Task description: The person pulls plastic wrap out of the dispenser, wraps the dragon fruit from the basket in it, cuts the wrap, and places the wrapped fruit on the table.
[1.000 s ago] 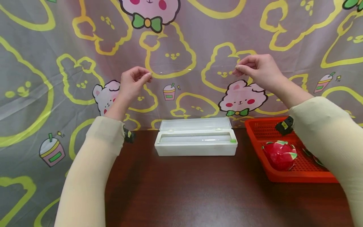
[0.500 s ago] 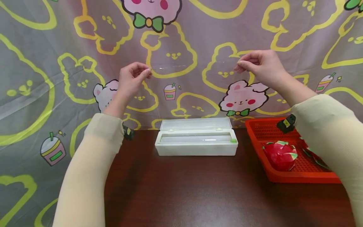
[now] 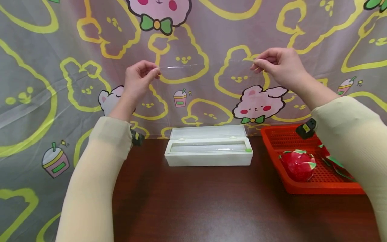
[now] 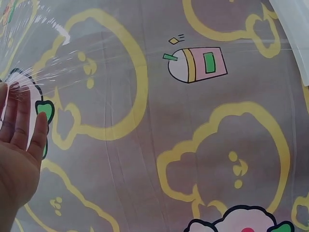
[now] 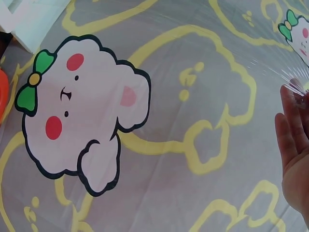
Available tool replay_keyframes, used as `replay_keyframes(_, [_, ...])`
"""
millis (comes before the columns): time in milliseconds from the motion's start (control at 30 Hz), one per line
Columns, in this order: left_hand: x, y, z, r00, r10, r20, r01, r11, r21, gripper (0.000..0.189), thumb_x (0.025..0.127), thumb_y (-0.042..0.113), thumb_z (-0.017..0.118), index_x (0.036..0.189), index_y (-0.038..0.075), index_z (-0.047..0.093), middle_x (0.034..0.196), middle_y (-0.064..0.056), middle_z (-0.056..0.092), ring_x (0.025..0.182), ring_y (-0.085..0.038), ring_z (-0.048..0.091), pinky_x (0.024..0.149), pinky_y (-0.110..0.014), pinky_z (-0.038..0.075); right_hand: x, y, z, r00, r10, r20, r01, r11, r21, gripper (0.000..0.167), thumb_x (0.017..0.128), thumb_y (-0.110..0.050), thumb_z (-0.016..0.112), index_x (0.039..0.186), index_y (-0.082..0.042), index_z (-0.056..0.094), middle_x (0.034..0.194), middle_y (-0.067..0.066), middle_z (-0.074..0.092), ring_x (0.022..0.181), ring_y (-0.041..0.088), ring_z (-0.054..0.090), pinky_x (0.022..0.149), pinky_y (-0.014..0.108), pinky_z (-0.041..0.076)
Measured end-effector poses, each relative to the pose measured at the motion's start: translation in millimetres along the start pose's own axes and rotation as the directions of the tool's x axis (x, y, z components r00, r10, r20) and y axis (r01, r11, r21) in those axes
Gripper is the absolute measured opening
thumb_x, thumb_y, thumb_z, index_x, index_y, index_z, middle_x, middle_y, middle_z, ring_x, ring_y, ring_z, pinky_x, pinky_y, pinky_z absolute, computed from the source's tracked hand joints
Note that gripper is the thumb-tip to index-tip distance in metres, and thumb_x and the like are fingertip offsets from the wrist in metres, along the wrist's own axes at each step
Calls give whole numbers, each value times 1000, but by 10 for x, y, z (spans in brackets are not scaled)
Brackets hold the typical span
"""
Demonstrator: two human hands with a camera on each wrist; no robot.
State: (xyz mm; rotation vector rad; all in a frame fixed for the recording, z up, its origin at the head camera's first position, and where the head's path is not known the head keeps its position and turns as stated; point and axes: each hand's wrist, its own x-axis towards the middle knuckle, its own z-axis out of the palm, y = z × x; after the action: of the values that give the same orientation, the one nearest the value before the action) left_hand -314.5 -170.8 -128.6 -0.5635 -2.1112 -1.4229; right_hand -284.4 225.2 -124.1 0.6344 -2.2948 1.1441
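A sheet of clear cling film is stretched between my two raised hands, showing mostly as glints and faint lines. My left hand pinches its left side between thumb and fingers. On the other side, my right hand pinches the film the same way. Creases of the cling film fan out from the left fingertips in the left wrist view. In the right wrist view, similar creases in the cling film spread from the right fingers. Below the hands, a white cling film dispenser box stands with its clear lid raised.
A red plastic basket stands on the right of the dark brown table. In it lie a dragon fruit and another red and green fruit, partly hidden by the right sleeve. A patterned curtain hangs behind the table.
Both hands have risen and moved slightly farther apart, carrying the stretched film up with them. The dispenser box and basket have stayed in place.
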Motion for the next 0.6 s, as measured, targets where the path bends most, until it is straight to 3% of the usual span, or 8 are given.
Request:
replay_keyframes(400, [29,-8,-39,1000,18,-10,-19,999,-36,18,90,16,69,103,3,69,94,-7,65,90,-18,62,87,-27,50,38,-50,0,999,-20,-27,19,999,-49,24,96,-19,62,105,3,68,87,-7,71,81,4,64,75,13,47])
replay_keyframes(600, [-51,17,-73,999,51,-5,-52,998,-40,19,91,14,68,103,0,67,94,-8,66,88,-20,63,86,-27,51,-17,-95,-10,999,-30,-18,30,999,-28,21,96,-18,62,104,1,68,84,-13,70,79,2,64,74,12,46])
